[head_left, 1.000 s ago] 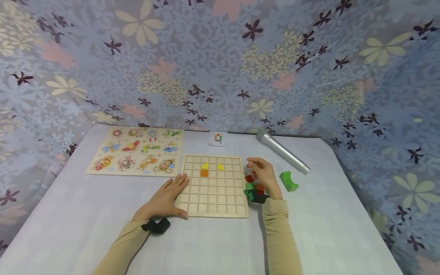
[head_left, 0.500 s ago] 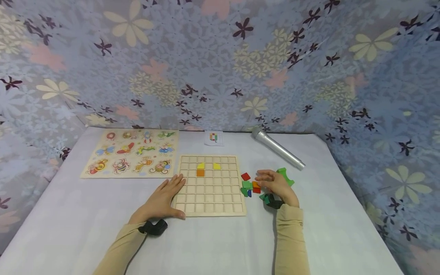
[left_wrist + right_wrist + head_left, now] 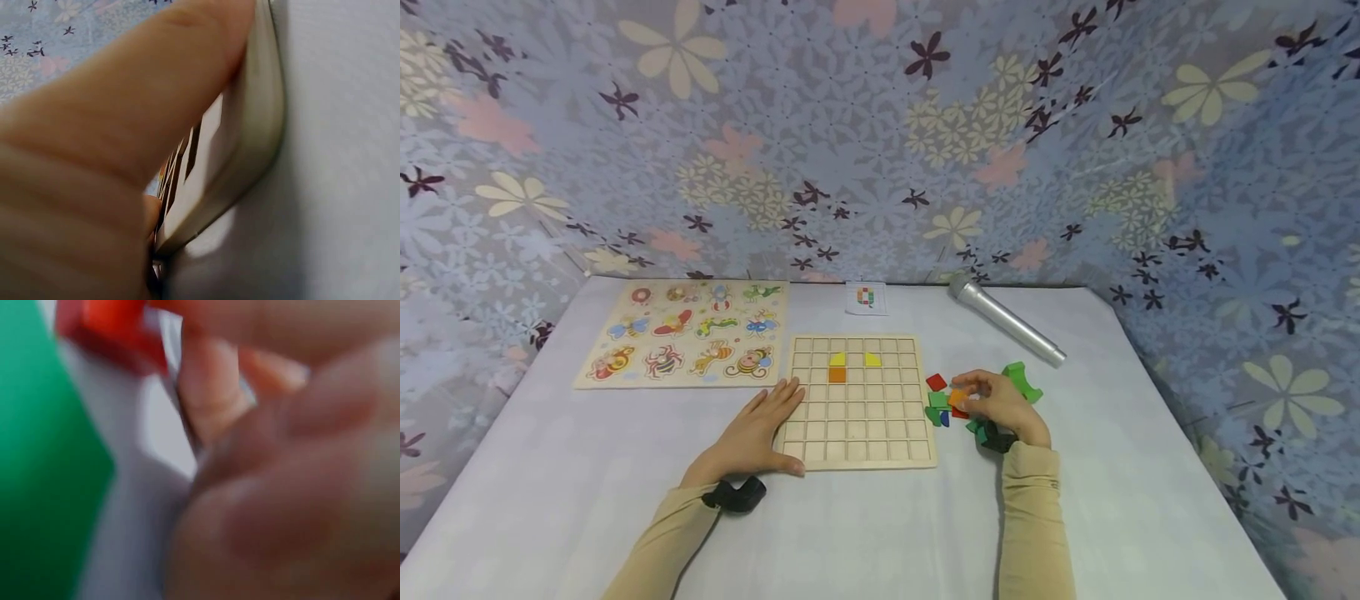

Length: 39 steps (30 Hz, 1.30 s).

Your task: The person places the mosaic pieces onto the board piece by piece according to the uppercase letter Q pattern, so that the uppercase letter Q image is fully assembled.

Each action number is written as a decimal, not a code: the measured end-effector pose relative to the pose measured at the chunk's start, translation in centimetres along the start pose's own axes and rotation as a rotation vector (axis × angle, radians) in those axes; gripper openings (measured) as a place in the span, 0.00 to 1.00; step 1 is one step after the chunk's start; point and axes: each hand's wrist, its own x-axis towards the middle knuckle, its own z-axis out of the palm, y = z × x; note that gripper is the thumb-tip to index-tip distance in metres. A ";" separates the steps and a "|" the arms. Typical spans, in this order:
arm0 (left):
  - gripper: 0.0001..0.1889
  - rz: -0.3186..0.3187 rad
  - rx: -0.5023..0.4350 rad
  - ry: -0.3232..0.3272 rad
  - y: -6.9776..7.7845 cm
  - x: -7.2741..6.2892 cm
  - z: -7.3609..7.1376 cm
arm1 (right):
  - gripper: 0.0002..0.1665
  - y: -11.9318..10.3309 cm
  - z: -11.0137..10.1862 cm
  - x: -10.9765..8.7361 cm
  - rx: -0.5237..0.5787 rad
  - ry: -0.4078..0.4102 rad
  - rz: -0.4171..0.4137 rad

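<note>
Covering the worktop is a pale cloth, and behind and beside it hang sheets of blue-grey fabric printed with cream, pink and dark flowers. The wooden grid board is the landmark here: it lies flat and square to the person. On its far rows sit two yellow pieces with an orange square just under the left one. Left of the board and a little farther back lies an insect peg puzzle. Beyond the board's far edge lies a small pattern card, and to the far right of the board a silver microphone lies on the cloth, its long axis running from head at the far left to tail at the near right.

The left hand lies flat with fingers straight, pressing on the board's near left corner.

Just right of the board lies a loose heap of coloured pieces in red, green, orange and blue. The right hand is over that heap, fingers curled, pinching an orange piece at its fingertips; the right wrist view is too blurred to add more. A green arch block lies just behind that hand, on the side away from the board.
</note>
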 end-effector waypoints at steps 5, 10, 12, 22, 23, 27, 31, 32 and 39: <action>0.62 0.000 0.002 0.000 -0.1 0.1 0.2 | 0.19 -0.5 0.5 0.6 0.039 0.077 0.079; 0.62 0.007 0.005 -0.002 -0.2 0.1 0.2 | 0.16 -2.3 0.8 0.7 0.201 0.099 0.119; 0.62 0.011 0.002 -0.006 -0.2 0.1 0.2 | 0.15 -2.9 1.2 1.0 0.267 0.125 0.124; 0.62 -0.017 -0.023 -0.018 -0.2 0.2 0.2 | 0.14 -6.5 6.7 4.4 0.271 0.089 -0.008; 0.62 -0.020 -0.020 -0.016 -0.3 0.2 0.1 | 0.13 -7.0 7.4 4.6 0.255 0.077 -0.032; 0.63 -0.035 -0.027 -0.021 -0.4 0.0 0.2 | 0.11 -8.3 9.8 5.0 0.251 0.084 -0.078; 0.62 -0.027 -0.025 -0.028 -0.4 -0.2 0.3 | 0.09 -8.7 11.6 4.9 0.220 0.107 -0.093; 0.62 -0.025 -0.024 -0.028 -0.4 -0.2 0.4 | 0.09 -8.8 12.0 4.9 0.208 0.110 -0.100; 0.61 -0.011 -0.015 -0.001 -0.4 0.3 0.4 | 0.08 -9.2 13.1 4.8 0.074 0.154 -0.162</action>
